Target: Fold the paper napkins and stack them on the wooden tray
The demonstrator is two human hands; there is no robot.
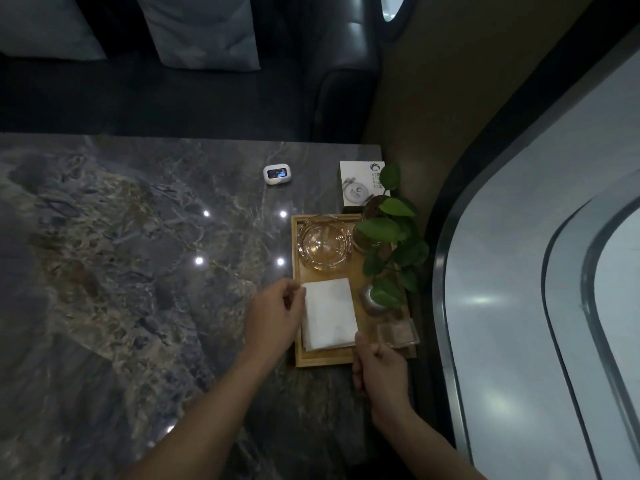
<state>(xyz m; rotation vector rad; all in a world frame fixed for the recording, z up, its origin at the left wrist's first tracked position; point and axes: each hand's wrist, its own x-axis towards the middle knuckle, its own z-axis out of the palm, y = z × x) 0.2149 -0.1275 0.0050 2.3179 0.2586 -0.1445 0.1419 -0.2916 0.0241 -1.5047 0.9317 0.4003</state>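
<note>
Dim marble table (138, 237): both loosely curled hands, left hand (273, 317) and right hand (377, 368), flank the napkins (329, 313) on the tray (298, 341); a nudge could skew the stack toward the ashtray (325, 242).

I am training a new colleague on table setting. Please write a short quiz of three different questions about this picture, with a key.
1. True or false: the folded napkins lie on the wooden tray.
2. Multiple choice: what stands on the tray just beyond the napkins? A) glass ashtray B) white box C) small white device
3. Fill in: the left hand is at the napkins' ____ edge.

Key:
1. True.
2. A, the glass ashtray; the white box and small white device are on the marble table.
3. Left; the right hand is at the near right corner.
</note>
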